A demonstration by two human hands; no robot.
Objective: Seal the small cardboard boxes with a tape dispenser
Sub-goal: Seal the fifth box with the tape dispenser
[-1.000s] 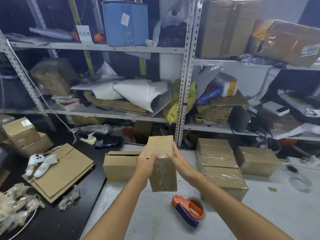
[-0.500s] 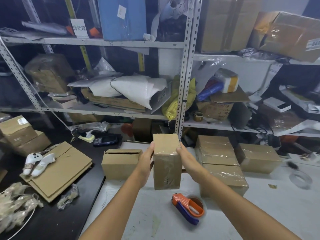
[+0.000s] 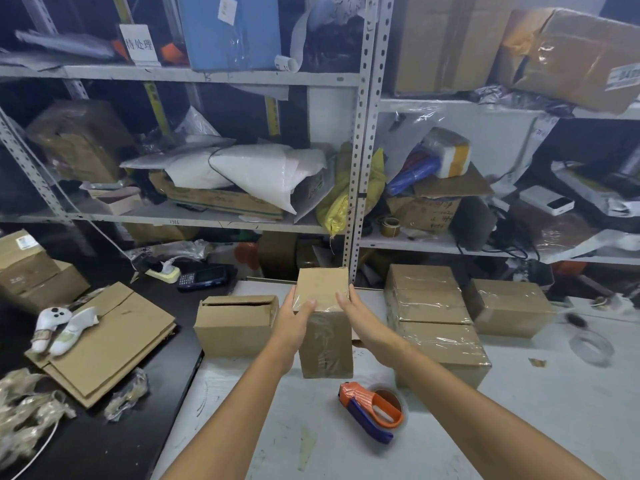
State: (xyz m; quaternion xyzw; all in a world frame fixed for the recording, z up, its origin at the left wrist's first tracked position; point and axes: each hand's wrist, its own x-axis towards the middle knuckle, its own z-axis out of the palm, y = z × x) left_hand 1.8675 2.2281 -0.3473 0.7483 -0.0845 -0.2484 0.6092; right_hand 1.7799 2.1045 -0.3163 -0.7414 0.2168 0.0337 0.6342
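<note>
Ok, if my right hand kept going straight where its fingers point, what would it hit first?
The upright box: your right hand rests against its right side, pointing forward along it. Past the box, the shelf post looks next, though depth is unclear.

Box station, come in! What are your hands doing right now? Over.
Left hand and right hand grip the small box, upright. Tape dispenser lies untouched on the table. Open box on its left, taped boxes on its right.
</note>
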